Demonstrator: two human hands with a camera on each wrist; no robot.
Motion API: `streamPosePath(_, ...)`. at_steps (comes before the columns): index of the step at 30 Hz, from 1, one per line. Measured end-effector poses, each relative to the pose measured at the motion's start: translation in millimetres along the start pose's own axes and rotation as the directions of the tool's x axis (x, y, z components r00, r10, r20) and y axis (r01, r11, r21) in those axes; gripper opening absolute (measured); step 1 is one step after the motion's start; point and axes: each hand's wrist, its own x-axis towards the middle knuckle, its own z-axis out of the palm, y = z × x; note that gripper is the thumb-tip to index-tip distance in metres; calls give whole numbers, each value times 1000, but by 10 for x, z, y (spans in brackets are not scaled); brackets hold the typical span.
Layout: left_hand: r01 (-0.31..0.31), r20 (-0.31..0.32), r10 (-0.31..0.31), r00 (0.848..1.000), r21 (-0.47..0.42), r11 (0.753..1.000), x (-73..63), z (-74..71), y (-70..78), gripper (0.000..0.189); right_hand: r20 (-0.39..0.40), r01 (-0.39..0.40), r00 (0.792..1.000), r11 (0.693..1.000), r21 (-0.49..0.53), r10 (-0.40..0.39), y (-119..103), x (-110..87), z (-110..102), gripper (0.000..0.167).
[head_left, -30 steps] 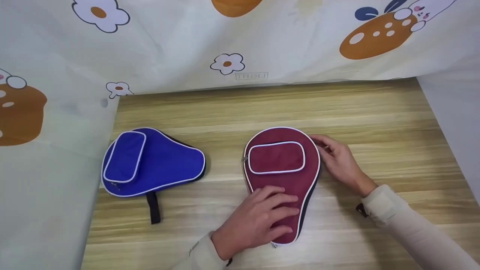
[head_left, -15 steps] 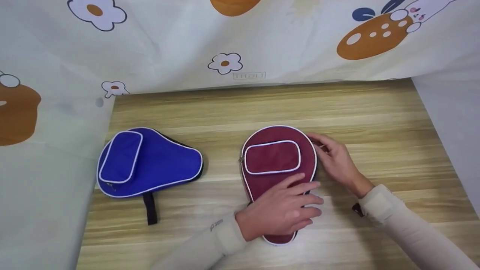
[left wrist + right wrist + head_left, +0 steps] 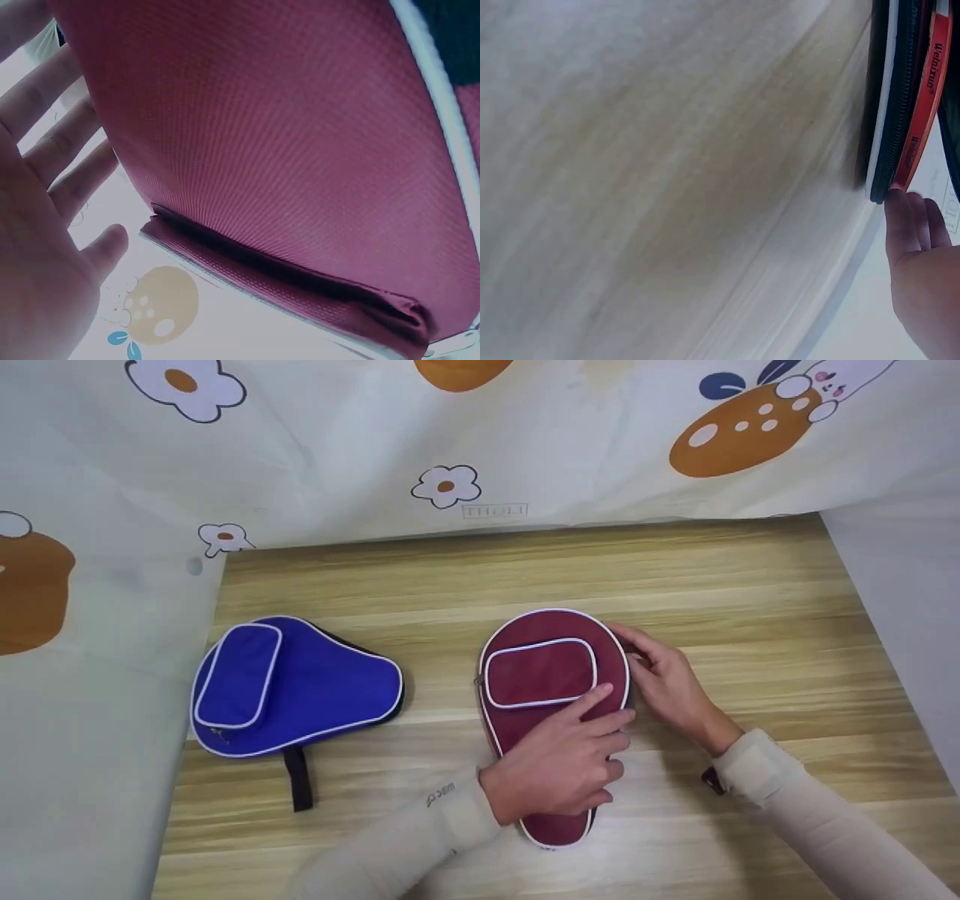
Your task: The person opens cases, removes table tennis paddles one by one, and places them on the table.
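A dark red table tennis bat case with white piping lies flat, round end away from me. My left hand lies across its narrowing lower half, fingers spread toward the right edge. In the left wrist view, those fingers are apart beside the red fabric. My right hand is at the case's upper right edge, fingertips touching there. The right wrist view shows the side zip parted and a table tennis bat's red lettered edge inside, with the right fingers reaching its lower end.
A blue bat case lies to the left, narrow end pointing right, with a black strap hanging toward me. Both rest on a wood-grain table. A patterned sheet stands behind and on the left; a pale wall closes the right.
My left hand has moved up and right over the red case from its lower part, its fingers now nearer the right edge. My right hand keeps its place at the upper right edge.
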Motion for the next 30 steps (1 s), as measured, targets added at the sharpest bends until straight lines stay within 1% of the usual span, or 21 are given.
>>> streamPosePath(4,11,-42,-10,999,23,1000,-32,-41,-7,31,19,12,1000,1000,-6,-12,39,-31,26,50)
streamPosePath(7,31,-96,-27,995,45,998,-74,-71,-7,31,40,15,999,1000,-10,-14,62,-53,36,54)
streamPosePath(9,56,-144,-46,989,71,996,-112,-89,-1,32,63,14,998,1000,-14,-13,68,-60,38,55)
streamPosePath(11,93,-199,-76,977,78,993,-163,-113,11,32,91,12,996,1000,-17,-10,71,-64,39,56)
streamPosePath(14,160,-284,-135,949,66,985,-248,-159,33,29,129,17,992,998,-54,-10,84,-67,39,59)
streamPosePath(17,222,-363,-191,912,45,974,-346,-217,48,25,144,41,989,992,-119,-23,100,-80,41,65)
streamPosePath(19,261,-404,-226,887,33,965,-417,-258,53,21,145,62,989,987,-150,-40,111,-87,43,68)
streamPosePath(21,298,-422,-262,868,20,954,-490,-308,49,20,146,82,988,981,-175,-57,116,-95,46,70)
streamPosePath(22,315,-422,-282,862,11,949,-526,-333,47,22,148,86,987,980,-180,-59,119,-96,48,70)
streamPosePath(25,368,-406,-337,850,0,930,-636,-412,25,30,158,99,985,975,-198,-67,125,-102,52,72)
streamPosePath(27,412,-408,-373,833,9,911,-704,-461,4,29,166,104,984,972,-209,-70,128,-101,57,74)
streamPosePath(28,436,-416,-389,822,20,900,-737,-483,-10,29,169,106,983,971,-214,-70,130,-100,59,74)
streamPosePath(29,461,-435,-406,804,25,887,-767,-503,-27,28,174,108,982,970,-218,-71,131,-98,61,74)
streamPosePath(30,490,-456,-427,781,25,871,-798,-520,-43,27,177,108,982,970,-219,-69,131,-96,63,75)
